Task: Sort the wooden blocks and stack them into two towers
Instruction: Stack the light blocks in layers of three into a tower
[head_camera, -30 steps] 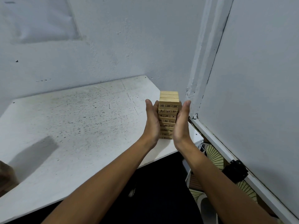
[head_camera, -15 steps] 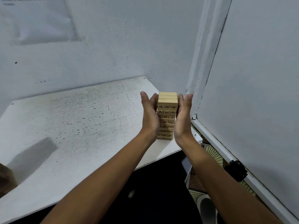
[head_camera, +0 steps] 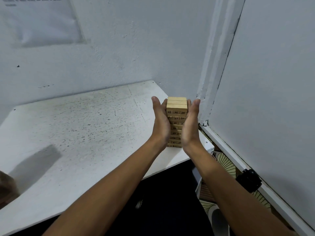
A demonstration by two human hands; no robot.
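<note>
We see a tower of numbered wooden blocks (head_camera: pixel 176 116) upright at the near right corner of the speckled white table (head_camera: pixel 76 126), close to the wall; left hand (head_camera: pixel 161 123) & right hand (head_camera: pixel 190 126) lie flat vs. its two sides, fingers straight, squaring it, nothing gripped; risk, in our view: uneven push or quick pull-away could shear layers or tip it off the edge.

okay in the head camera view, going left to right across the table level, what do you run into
brown object at the left edge → white table → left hand → block tower → right hand → white panel
</note>
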